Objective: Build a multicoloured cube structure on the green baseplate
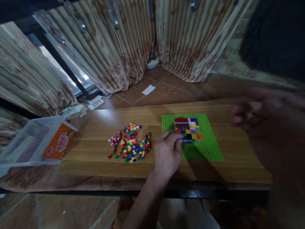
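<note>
In the head view, the left hand [167,153] seems to pinch a blue brick [183,139] at the near edge of the multicoloured block [188,127], which sits on a green baseplate [212,146]; a skewed press could seat it crooked or loosen neighbours; the right hand [265,114] is blurred, its grip impossible to tell; loose bricks [135,146] could scatter if a forearm brushed them; beneath is a wood-grained bench [88,146], with a clear tub [20,141] at left, striped curtains [129,41] and tiled floor [67,212] around.
</note>
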The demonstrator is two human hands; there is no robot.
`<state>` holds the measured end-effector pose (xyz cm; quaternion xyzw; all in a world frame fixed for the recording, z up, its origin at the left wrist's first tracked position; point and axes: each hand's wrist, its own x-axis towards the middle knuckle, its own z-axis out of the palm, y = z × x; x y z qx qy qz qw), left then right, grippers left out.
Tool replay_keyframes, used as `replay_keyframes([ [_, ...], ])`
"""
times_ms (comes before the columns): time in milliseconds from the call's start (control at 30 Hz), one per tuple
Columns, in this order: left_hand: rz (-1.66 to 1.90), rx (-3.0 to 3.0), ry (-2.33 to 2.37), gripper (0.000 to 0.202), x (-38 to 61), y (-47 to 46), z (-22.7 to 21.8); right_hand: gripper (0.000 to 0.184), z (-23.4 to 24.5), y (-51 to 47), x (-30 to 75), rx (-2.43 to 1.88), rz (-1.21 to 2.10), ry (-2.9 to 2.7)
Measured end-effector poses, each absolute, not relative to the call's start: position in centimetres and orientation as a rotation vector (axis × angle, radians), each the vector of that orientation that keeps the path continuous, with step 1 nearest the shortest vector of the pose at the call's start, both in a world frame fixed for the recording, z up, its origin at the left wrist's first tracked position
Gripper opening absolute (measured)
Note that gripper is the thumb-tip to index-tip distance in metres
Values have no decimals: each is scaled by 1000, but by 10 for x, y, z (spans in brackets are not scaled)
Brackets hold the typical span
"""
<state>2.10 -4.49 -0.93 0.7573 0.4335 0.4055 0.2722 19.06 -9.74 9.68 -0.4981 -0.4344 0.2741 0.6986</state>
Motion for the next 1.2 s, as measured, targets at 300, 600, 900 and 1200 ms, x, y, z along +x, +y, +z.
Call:
replay_keyframes([
  [300,1139,2062,1158,16,29,-43,-15,28,18,-49,205,-1541,751,-721],
  [600,1155,2072,1171,16,32,-41,-21,36,-3,-44,206,-1581,773,-825],
  [900,1174,2150,1197,15,35,-41,-24,83,-16,-47,194,-1761,756,-1089],
  [1200,1110,2004,1204,15,36,-40,-23,87,-19,-49,196,-1795,763,-1210],
])
